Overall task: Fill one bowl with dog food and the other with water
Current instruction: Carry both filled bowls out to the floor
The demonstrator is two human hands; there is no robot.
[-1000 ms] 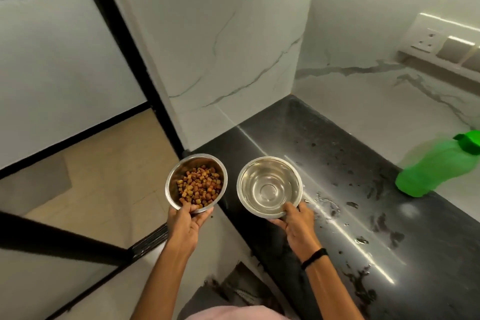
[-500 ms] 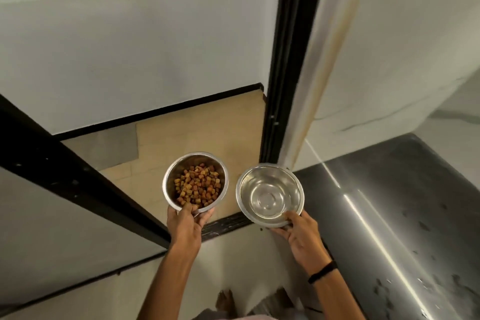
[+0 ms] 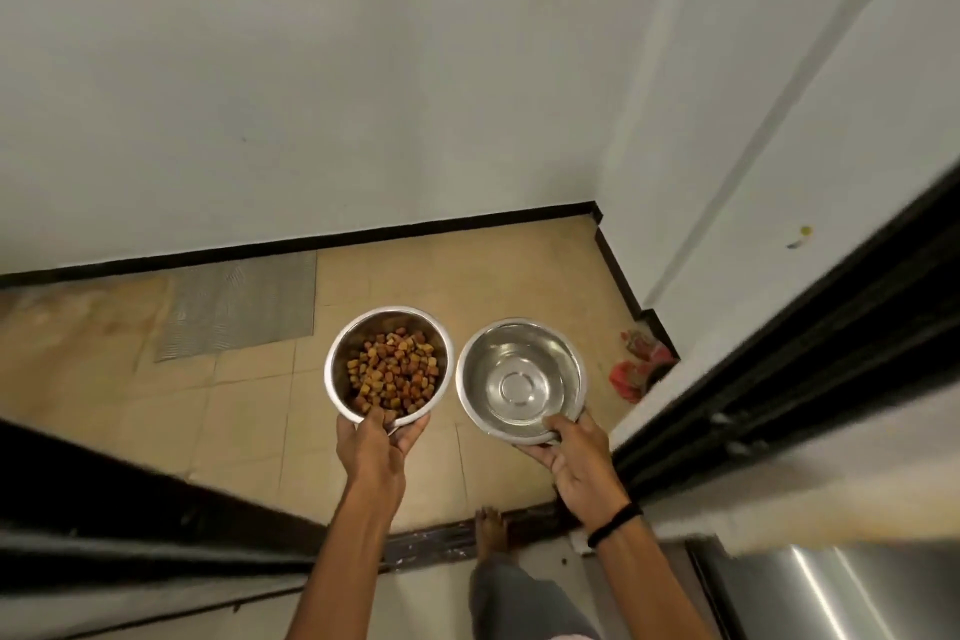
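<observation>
Home, doorway onto small tiled nook: beige square floor tiles (image 3: 249, 405), white painted walls (image 3: 311, 120), black skirting (image 3: 363, 237), black door frame (image 3: 779, 369), grey ribbed floor mat (image 3: 239, 307), crumpled red cloth (image 3: 636, 369) in corner, bare foot (image 3: 491, 533), round steel bowl of brown dog kibble (image 3: 358, 330).

We see a beige tiled floor (image 3: 249, 411). A grey ribbed mat (image 3: 239, 304) lies on it against the black skirting (image 3: 311, 244). A crumpled red cloth (image 3: 636, 364) sits in the right corner, and a bare foot (image 3: 491, 533) stands at the dark threshold (image 3: 431, 543).
</observation>
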